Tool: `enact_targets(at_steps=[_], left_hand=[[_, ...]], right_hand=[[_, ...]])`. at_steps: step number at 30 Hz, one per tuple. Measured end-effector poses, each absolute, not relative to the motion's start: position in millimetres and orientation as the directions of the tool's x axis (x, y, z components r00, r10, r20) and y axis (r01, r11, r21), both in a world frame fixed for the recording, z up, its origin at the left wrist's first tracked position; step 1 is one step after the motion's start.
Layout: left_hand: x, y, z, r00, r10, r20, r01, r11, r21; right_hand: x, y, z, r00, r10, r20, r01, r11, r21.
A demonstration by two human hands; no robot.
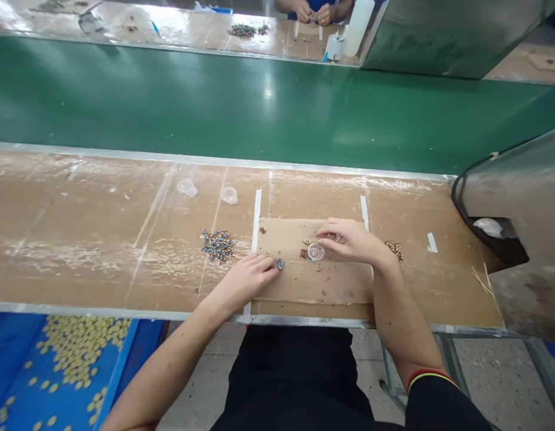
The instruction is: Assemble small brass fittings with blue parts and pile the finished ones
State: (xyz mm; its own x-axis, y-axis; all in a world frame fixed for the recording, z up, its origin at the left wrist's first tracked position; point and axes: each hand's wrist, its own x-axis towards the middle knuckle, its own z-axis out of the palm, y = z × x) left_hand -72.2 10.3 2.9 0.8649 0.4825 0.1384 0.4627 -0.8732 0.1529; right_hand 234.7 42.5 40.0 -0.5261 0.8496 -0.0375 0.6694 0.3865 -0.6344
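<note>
One clear cup point(315, 251) near right hand point(349, 239)

Sm. blue bits point(279, 264), metallic glints: loose on cardboard point(313, 284), approx. ctr., left of cup; count n/a, too sm. Clear cup point(316, 251): round, see-through, on same cardboard, right of blue bits; contents unclear. Sm. brass-col. bits point(306, 242): just beside cup, far-left side, lying loose. Red-brown bits point(303, 254): adj. cup, left side; shape unclear.
</note>
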Motion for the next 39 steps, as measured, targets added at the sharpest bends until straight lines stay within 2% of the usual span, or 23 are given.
enact_targets(at_steps=[2, 4, 7, 10, 15, 20, 25, 30, 33, 36, 39], left_hand=[[-75, 12, 5, 0.864, 0.467, 0.187, 0.450, -0.884, 0.129], [-77, 13, 8, 0.833, 0.479, 0.276, 0.450, -0.878, 0.165], [-75, 13, 19, 0.671, 0.572, 0.472, 0.440, -0.819, 0.367], [-56, 18, 33, 0.464, 0.675, 0.573, 0.308, -0.730, 0.610], [-8, 45, 37, 0.363, 0.772, 0.521, 0.105, -0.590, 0.801], [3, 58, 6, 0.234, 0.913, 0.335, -0.018, -0.341, 0.940], [1, 49, -12, 0.210, 0.962, 0.175, -0.027, -0.173, 0.985], [6, 43, -8, 0.223, 0.964, 0.148, -0.003, -0.151, 0.989], [4, 40, -6, 0.193, 0.961, 0.199, 0.005, -0.203, 0.979], [3, 36, -6, 0.187, 0.932, 0.310, 0.031, -0.321, 0.947], [4, 32, -5, 0.223, 0.875, 0.429, 0.064, -0.452, 0.890]], right_hand=[[233, 38, 35, -0.533, 0.846, -0.004, 0.638, 0.399, -0.658], [231, 34, 30, -0.523, 0.852, 0.025, 0.629, 0.406, -0.663], [225, 29, 26, -0.523, 0.851, 0.040, 0.646, 0.426, -0.633], [219, 27, 25, -0.555, 0.830, 0.054, 0.643, 0.469, -0.606], [222, 25, 23, -0.586, 0.804, 0.100, 0.605, 0.517, -0.606], [229, 25, 19, -0.536, 0.818, 0.208, 0.581, 0.537, -0.611], [228, 25, 17, -0.505, 0.819, 0.271, 0.586, 0.556, -0.590], [226, 21, 28, -0.451, 0.823, 0.345, 0.557, 0.562, -0.612], [224, 17, 38, -0.295, 0.810, 0.506, 0.499, 0.582, -0.641], [218, 13, 43, -0.035, 0.740, 0.672, 0.473, 0.604, -0.641], [210, 10, 43, 0.122, 0.685, 0.718, 0.474, 0.595, -0.649]])
